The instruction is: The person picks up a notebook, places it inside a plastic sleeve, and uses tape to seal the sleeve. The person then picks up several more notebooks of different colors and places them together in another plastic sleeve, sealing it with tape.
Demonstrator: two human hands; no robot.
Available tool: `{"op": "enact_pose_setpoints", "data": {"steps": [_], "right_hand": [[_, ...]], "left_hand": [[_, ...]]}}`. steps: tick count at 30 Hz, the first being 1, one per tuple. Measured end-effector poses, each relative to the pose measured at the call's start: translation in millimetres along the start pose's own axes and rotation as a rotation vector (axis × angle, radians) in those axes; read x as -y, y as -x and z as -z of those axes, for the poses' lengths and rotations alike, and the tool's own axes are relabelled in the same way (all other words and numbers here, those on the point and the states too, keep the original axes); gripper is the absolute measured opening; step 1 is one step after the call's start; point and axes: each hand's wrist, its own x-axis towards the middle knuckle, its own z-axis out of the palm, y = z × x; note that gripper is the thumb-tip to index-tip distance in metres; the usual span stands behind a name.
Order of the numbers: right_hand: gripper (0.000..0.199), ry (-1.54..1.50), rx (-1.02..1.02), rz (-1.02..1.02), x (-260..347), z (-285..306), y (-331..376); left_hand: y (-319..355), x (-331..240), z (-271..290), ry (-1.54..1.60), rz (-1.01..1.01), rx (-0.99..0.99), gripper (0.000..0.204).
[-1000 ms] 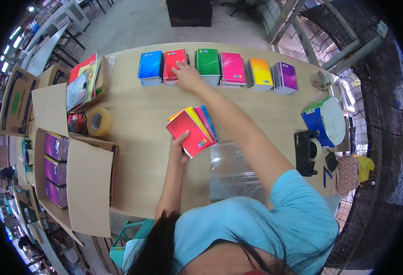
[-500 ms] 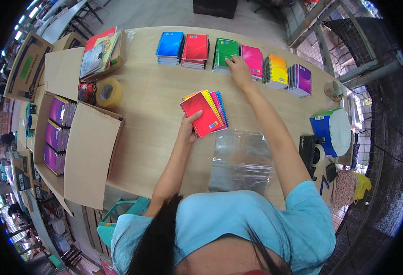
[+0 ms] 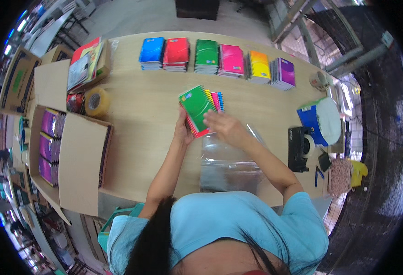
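A pale wood-toned table is set on a concrete floor, with wire-mesh panels seen along the right side. Over the table's middle, a fanned bundle of spiral notebooks is held, topped by a green cover; red, yellow, pink and blue edges are exposed beneath it. The bundle is gripped at its lower left by the left hand, which is closed around that edge. The right hand is placed at the bundle's right side, its fingers extended and close together; whether anything is pinched by it cannot be told, owing to blur. Clear plastic bags are laid flat just below the right hand. Beyond the bundle, six notebook stacks are arranged in a row: blue, red, green, pink, yellow and purple. At the left, purple notebooks are contained in an open cardboard box, beside which a tape roll is noted. At the right, a black tape dispenser is positioned near a blue-and-white pack and a woven pouch.
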Motion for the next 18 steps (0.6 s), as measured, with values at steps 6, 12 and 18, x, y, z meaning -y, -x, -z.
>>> {"op": "enact_pose_setpoints", "data": {"steps": [6,12,18], "right_hand": [[0.022,-0.121,-0.438,-0.950,-153.1,53.4,27.2],[0.028,0.760,0.203,-0.837,-279.0,64.4,37.8],[0.028,0.731,0.321,-0.847,-306.8,55.9,39.0]], "left_hand": [[8.3,28.7,1.3,-0.232,0.069,-0.056,0.043],[-5.0,47.2,-12.4,-0.391,0.088,-0.079,0.046],[-14.4,53.5,-26.1,-0.373,0.053,-0.110,0.047]]}}
